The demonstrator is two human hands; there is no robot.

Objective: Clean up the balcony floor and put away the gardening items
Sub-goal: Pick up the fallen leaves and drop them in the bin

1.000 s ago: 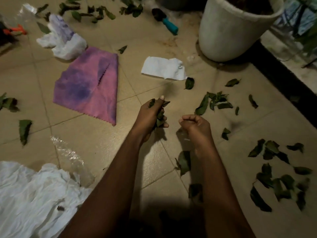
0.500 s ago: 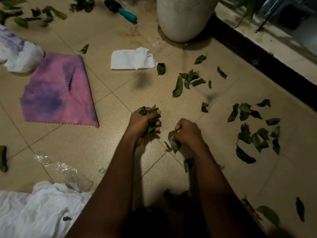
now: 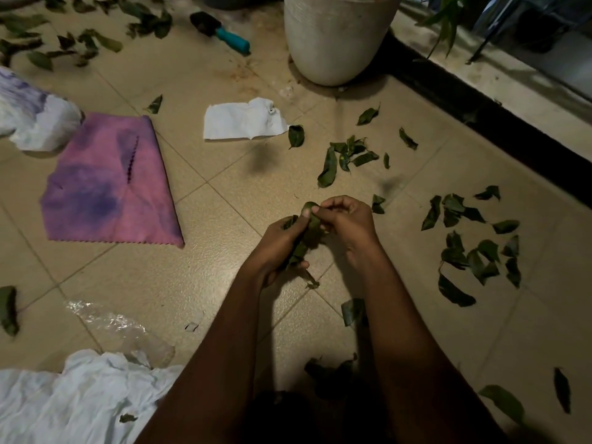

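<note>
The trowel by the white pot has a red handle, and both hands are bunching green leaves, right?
Head view: the black-bladed trowel has a teal handle, not red. It does lie by the round white pot, and the left hand and right hand bunch green leaves.

Above the tiled floor (image 3: 205, 277), the left hand (image 3: 278, 243) gripped a bunch of green leaves (image 3: 310, 233) while the right hand (image 3: 347, 219) pinched its top. Loose leaves (image 3: 474, 251) lay scattered to the right. Beyond were a pink cloth (image 3: 109, 187), a torn white paper (image 3: 240, 121), a teal-handled trowel (image 3: 221, 33) and a white pot (image 3: 336, 36).
</note>
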